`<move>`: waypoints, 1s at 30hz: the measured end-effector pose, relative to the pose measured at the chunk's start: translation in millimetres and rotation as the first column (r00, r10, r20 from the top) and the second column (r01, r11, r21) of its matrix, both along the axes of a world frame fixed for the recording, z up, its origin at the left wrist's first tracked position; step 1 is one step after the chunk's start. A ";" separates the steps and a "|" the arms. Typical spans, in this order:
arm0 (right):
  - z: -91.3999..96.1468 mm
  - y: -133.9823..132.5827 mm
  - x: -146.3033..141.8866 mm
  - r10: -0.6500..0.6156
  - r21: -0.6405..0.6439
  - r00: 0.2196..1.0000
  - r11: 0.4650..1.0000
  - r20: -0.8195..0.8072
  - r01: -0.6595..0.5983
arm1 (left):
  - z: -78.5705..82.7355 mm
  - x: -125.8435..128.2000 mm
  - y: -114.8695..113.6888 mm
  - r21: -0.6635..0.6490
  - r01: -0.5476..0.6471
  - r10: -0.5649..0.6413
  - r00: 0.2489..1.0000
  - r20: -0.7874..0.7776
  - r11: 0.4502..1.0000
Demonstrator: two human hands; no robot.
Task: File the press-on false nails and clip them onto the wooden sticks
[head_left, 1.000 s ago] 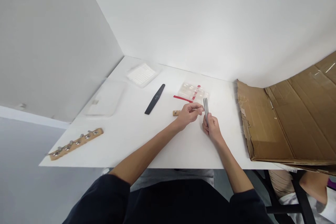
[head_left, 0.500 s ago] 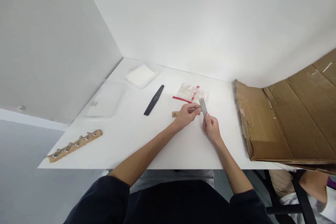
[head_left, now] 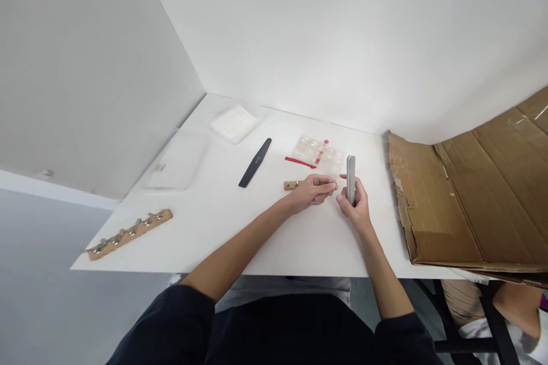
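Note:
My right hand (head_left: pixel 356 206) grips a grey nail file block (head_left: pixel 350 178), held upright above the white table (head_left: pixel 222 222). My left hand (head_left: pixel 311 191) is pinched closed just left of it, fingertips pointing at the block; what it pinches is too small to see. A short wooden strip (head_left: pixel 290 185) lies on the table right behind my left hand. A clear plastic packet with red markings (head_left: pixel 317 152) lies a little farther back.
A black nail file (head_left: pixel 255 162) lies left of centre. A white gridded tray (head_left: pixel 233 122) and a clear lid (head_left: pixel 177 161) sit far left. A wooden strip with metal pegs (head_left: pixel 131 232) lies near the front left edge. Flattened cardboard (head_left: pixel 471 199) covers the right; another person's arm shows below it.
My right hand has drawn the grey block away to the right and stood it upright; it was against my left fingertips before. My left hand stays pinched in nearly the same place.

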State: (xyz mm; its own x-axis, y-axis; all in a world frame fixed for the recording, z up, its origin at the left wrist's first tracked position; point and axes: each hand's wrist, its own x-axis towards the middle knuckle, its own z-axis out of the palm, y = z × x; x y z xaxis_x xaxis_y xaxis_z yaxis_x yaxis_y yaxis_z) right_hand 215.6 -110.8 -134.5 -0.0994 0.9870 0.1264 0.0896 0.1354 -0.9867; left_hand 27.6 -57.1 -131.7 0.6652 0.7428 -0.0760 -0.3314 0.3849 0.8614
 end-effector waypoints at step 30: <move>-4.1 3.5 -4.1 -0.197 0.079 0.973 0.979 0.121 0.189 | 0.7 5.3 -4.4 0.016 -0.033 0.034 0.994 -0.104 0.999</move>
